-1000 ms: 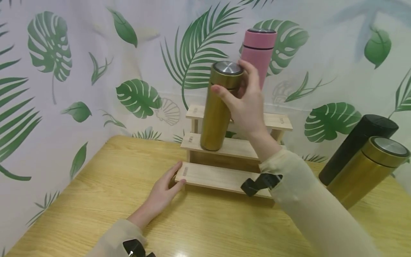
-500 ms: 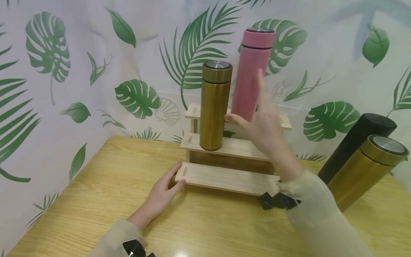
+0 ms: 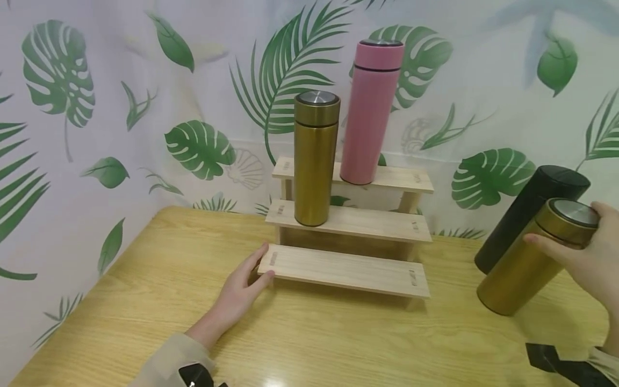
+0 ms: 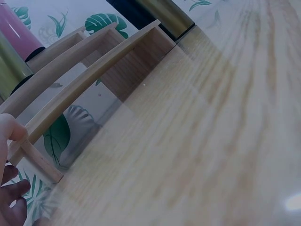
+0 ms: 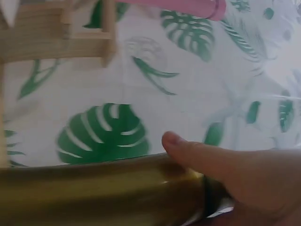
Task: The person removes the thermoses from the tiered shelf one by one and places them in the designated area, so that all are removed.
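My left hand (image 3: 235, 295) holds the left end of the lowest step of a three-step wooden display rack (image 3: 343, 271), thumb at the front edge. In the left wrist view, curled fingers (image 4: 16, 188) show beside the rack's end. At the right, my right hand (image 3: 587, 258) grips a gold thermos (image 3: 519, 269) near its lid, and the right wrist view shows the thumb (image 5: 193, 153) lying along the bottle. Another gold thermos (image 3: 315, 172) stands upright on the middle step, towards its left end. Behind it a pink thermos (image 3: 369, 118) stands on the top step.
Just behind the gripped bottle stands a black thermos (image 3: 527, 215), partly hidden by it. Everything rests on a wood-grain table (image 3: 338, 344). A white cloth with green leaf prints (image 3: 203, 148) hangs behind the table and along its left side.
My right hand has let go of the gold thermos on the middle step, moved right and taken hold of the other gold thermos. The left hand stays on the rack.
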### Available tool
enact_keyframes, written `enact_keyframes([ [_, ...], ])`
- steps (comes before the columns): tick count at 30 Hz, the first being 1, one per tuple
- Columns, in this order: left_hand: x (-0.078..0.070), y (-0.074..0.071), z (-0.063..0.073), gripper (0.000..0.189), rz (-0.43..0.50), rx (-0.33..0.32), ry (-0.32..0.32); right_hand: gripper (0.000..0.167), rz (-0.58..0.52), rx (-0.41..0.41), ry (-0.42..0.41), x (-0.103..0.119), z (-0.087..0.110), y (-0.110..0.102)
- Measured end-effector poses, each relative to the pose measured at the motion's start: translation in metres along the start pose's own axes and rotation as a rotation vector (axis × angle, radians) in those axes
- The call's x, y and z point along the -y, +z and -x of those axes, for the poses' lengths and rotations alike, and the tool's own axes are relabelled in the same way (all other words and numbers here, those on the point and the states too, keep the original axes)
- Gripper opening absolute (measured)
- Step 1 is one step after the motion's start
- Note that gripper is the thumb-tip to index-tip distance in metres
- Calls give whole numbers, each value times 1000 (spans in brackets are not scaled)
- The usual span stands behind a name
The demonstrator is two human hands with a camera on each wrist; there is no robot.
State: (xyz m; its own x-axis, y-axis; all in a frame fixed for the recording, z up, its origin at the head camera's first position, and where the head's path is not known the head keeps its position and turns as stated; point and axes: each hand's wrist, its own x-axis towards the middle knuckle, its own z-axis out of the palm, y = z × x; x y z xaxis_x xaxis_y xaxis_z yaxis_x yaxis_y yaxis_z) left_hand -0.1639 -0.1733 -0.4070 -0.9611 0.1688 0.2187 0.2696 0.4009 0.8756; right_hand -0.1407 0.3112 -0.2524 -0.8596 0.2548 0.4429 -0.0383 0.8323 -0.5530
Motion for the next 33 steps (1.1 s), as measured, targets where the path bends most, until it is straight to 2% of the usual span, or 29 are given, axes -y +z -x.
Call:
enact_keyframes([
  [2, 1, 0, 1, 64, -1, -4, 4, 92, -24, 51, -2, -4, -2, 5],
  [4, 2, -1, 1, 64, -4, -6, 6, 90, -70, 51, -4, 2, -2, 9],
  [7, 3, 0, 2, 64, 5, 0, 6, 89, -141, -31, 12, 29, -2, 7],
  [10, 3, 0, 2, 65, 8, 0, 4, 87, -182, -161, 14, 67, -6, 5],
  [13, 4, 1, 2, 64, 9, -10, 5, 83, -275, -263, -37, 102, -15, 5],
  [15, 3, 1, 2, 63, 6, -14, 10, 82, -324, -284, -94, 121, -22, 9],
  [18, 1, 1, 3, 62, 13, -18, 15, 82, -385, -230, -163, 139, -37, 23],
  [24, 1, 1, 4, 62, 20, -9, 14, 90, -270, -40, -212, 147, -51, 51],
  [30, -1, 0, 4, 62, 12, -11, 19, 102, -254, 82, -185, 145, -52, 53],
  [33, 0, 0, 3, 63, 18, -10, 19, 101, -267, 61, -150, 131, -50, 45],
])
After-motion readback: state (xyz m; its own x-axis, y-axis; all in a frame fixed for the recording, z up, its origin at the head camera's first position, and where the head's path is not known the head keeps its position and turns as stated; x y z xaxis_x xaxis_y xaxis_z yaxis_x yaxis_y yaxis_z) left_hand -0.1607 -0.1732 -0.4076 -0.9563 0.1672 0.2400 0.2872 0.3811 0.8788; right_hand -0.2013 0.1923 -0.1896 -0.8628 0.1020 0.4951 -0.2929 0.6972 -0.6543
